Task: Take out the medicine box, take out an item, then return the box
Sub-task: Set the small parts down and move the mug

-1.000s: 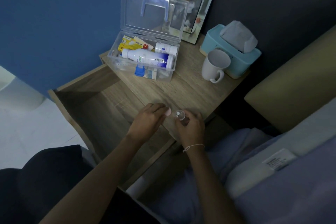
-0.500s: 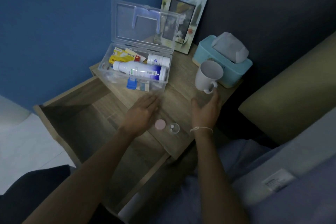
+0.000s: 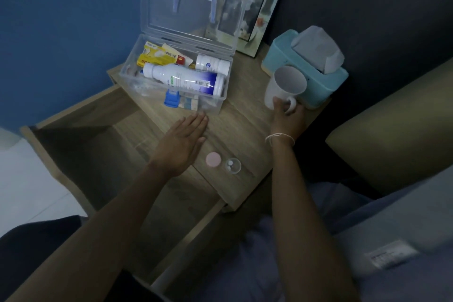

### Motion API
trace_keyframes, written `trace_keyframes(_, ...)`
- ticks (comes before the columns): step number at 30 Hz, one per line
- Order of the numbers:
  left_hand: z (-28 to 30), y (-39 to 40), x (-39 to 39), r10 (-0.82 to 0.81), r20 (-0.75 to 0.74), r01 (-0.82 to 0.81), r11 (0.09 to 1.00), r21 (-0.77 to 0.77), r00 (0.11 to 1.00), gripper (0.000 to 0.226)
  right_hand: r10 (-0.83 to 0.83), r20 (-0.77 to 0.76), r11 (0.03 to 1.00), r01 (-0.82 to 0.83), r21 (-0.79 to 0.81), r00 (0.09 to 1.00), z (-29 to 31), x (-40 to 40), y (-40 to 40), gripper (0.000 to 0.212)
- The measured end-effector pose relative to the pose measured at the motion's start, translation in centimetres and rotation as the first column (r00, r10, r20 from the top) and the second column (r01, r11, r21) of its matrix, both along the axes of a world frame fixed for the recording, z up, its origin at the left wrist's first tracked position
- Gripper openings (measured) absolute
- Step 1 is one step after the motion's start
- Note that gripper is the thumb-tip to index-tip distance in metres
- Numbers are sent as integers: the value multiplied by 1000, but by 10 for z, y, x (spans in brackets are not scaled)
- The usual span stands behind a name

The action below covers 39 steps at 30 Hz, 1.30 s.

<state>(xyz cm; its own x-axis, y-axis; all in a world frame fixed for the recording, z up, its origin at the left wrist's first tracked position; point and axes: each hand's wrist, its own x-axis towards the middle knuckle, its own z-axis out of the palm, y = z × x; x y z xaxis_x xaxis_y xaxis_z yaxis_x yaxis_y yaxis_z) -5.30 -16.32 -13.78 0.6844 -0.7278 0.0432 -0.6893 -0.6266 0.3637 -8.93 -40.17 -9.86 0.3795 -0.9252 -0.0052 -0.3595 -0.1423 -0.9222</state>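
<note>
The clear plastic medicine box [image 3: 215,105] stands open on the wooden nightstand [image 3: 245,127], lid up, with white bottles, a yellow packet and other items inside. A small clear pill vial [image 3: 233,166] with white tablets stands uncapped near the front edge, its pink cap [image 3: 213,159] lying beside it on the left. My left hand [image 3: 182,142] hovers flat, fingers spread, just in front of the box and holds nothing. My right hand [image 3: 288,117] grips the handle of the white mug [image 3: 285,87] at the right.
The nightstand's drawer [image 3: 81,149] is pulled out at the left and looks bare inside. A teal tissue box [image 3: 316,81] sits behind the mug, and a picture frame [image 3: 252,7] leans on the wall. A bed edge lies at the right.
My right hand let go of the vial, reached right and took hold of the mug's handle. The left hand set down the pink cap and moved toward the box.
</note>
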Motion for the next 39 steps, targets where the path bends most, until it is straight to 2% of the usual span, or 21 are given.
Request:
trace_keyframes(5,-4,0,-1,12,32,-13,999,36,999,52,-16,30,999,17,-50,999,-1,-5,8,26)
trace_keyframes(11,-4,1,-1,13,41,-14,999,36,999,52,29,27,998,-28,-54,999,-5,-32,38,26)
trace_keyframes(16,-3,0,-2,17,47,-19,998,58,999,52,57,4,989,-56,-134,998,-7,-53,62,28)
trace_keyframes(20,-2,1,-2,13,30,-15,998,56,999,53,124,34,987,-119,-110,992,-9,-67,73,27)
trace_keyframes(31,-3,0,-2,20,32,-23,997,75,999,53,146,-32,973,-149,-177,989,-8,-106,94,30)
trace_keyframes(37,-3,0,-4,31,36,-34,997,74,999,52,163,1,975,-161,-152,987,-7,-112,100,27)
trace_keyframes(39,-1,0,-3,28,18,-30,996,82,999,52,158,35,985,-156,-69,987,-5,-111,103,37)
